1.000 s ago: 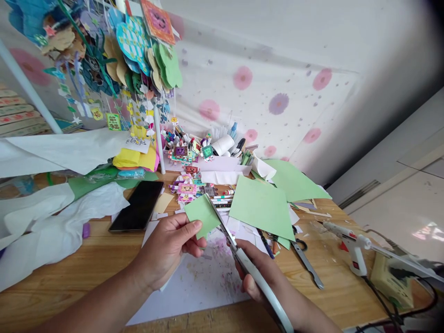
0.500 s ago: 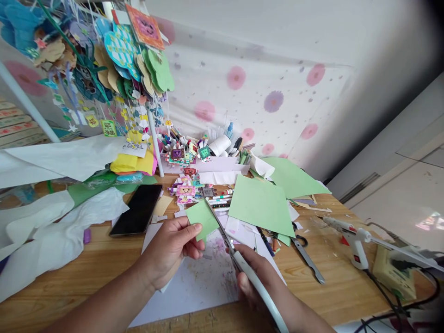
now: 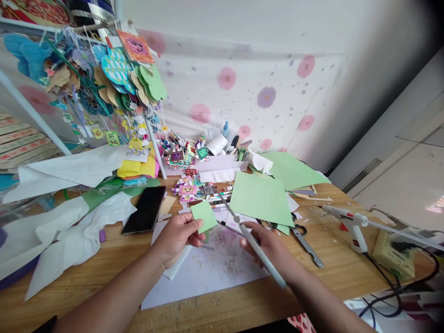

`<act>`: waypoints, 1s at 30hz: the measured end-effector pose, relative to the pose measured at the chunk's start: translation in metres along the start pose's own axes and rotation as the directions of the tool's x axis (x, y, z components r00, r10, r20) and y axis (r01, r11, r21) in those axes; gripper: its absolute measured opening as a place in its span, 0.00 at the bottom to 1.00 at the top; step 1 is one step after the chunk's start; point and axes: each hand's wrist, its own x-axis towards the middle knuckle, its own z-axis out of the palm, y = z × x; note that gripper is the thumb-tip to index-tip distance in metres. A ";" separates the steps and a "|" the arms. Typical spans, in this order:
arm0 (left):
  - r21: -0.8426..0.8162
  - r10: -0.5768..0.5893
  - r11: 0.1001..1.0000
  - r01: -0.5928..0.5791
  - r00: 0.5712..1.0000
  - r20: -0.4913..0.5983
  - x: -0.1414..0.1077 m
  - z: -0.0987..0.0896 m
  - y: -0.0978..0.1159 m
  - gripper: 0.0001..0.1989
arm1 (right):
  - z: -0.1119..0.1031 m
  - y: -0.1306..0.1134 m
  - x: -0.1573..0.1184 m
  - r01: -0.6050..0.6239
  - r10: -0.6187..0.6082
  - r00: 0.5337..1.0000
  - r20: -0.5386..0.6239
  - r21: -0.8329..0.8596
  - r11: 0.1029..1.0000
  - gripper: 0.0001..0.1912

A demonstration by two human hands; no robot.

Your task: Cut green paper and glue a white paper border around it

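My left hand [image 3: 182,236] pinches a small square of green paper [image 3: 204,216] between thumb and fingers, above a stained white sheet [image 3: 208,273]. In my right hand [image 3: 265,245] is a pair of scissors [image 3: 258,252] with pale handles. The scissor blades stand apart and clear of the small green square, pointing away from me. A larger green sheet [image 3: 262,198] lies just beyond my right hand, on top of pens and paper scraps.
A black phone [image 3: 144,210] and crumpled white paper [image 3: 86,231] lie to the left. Rightward are a grey-handled tool [image 3: 308,249], a white glue gun [image 3: 350,224] and cables. Pens [image 3: 217,199] and paper figures [image 3: 187,189] sit at the back, with paper cutouts [image 3: 120,69] hanging at upper left.
The scissors have come away from the green paper's right edge, and their blades have spread. The green piece looks smaller now. The head view has shifted a little.
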 end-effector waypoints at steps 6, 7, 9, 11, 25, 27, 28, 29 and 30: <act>0.156 0.087 0.984 -0.082 0.996 -0.023 0.000 0.002 0.004 0.15 | -0.057 0.021 0.029 -0.297 0.067 0.934 -0.350 -0.661 0.689 0.24; 0.173 0.093 0.981 -0.088 0.995 -0.023 0.000 0.003 0.005 0.15 | -0.061 0.025 0.033 -0.313 0.075 0.931 -0.358 -0.674 0.669 0.24; 0.201 0.100 0.975 -0.094 0.995 -0.020 0.000 0.005 0.005 0.15 | -0.066 0.032 0.040 -0.314 0.072 0.931 -0.358 -0.686 0.656 0.23; 0.228 0.106 0.968 -0.101 0.994 -0.011 0.001 0.006 0.005 0.15 | -0.067 0.035 0.045 -0.301 0.059 0.936 -0.346 -0.704 0.644 0.22; 0.438 0.180 0.879 -0.187 0.982 0.058 0.001 0.006 0.004 0.16 | -0.049 0.014 0.032 -0.144 -0.222 0.913 -0.343 -0.779 0.610 0.17; 0.458 0.174 0.870 -0.180 0.983 0.057 0.002 0.006 0.003 0.15 | -0.046 0.008 0.033 -0.074 -0.227 0.921 -0.316 -0.714 0.696 0.16; 0.476 0.171 0.861 -0.181 0.983 0.063 0.001 0.006 0.002 0.15 | -0.043 0.004 0.033 0.001 -0.235 0.931 -0.279 -0.641 0.767 0.15; 0.500 0.169 0.846 -0.185 0.983 0.077 0.001 0.006 0.001 0.15 | -0.039 -0.001 0.032 0.105 -0.260 0.939 -0.227 -0.531 0.841 0.15; 0.529 0.168 0.826 -0.193 0.981 0.096 0.001 0.006 0.000 0.15 | -0.034 -0.007 0.031 0.213 -0.297 0.940 -0.170 -0.389 0.896 0.15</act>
